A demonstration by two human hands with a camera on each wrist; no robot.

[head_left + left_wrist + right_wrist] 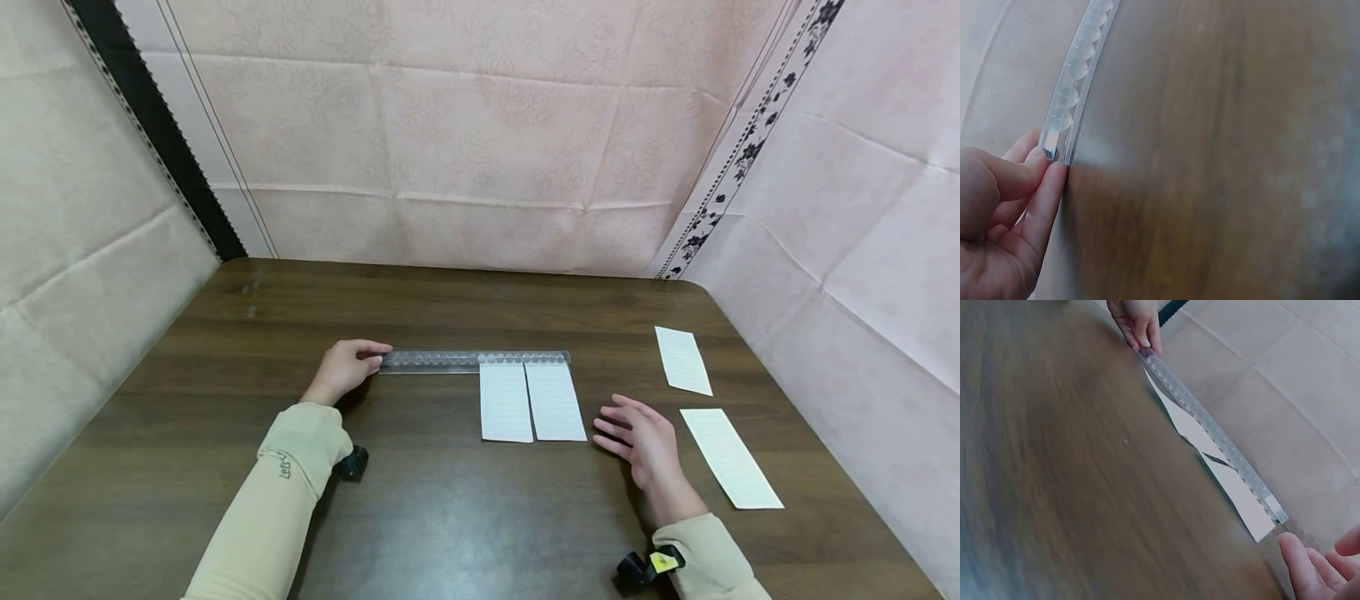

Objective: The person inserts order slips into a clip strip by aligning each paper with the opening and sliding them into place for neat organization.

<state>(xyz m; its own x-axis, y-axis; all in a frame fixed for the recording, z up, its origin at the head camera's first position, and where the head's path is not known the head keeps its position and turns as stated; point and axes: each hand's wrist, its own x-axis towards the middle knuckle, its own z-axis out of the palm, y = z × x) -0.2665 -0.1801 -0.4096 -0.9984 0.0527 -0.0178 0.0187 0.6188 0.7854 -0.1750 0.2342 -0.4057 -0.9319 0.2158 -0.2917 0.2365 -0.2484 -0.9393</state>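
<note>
Sleeves (255,517) slant inward; left hand (342,369) pinches clear strip (431,362); right hand (642,440) empty, loosely spread.

This is a screened-off work corner, the room beyond hidden. Pale patterned cloth (487,137) hangs along three sides of a brown wood-grain table (450,525).

paper slips (507,404): white, faintly lined | ruler (435,362): clear | table (427,508): brown, wood-grained

Cream sleeves (258,512), dark lettering (284,465) on the left, black wrist cameras (352,463), yellow label (663,562) on the right
</note>
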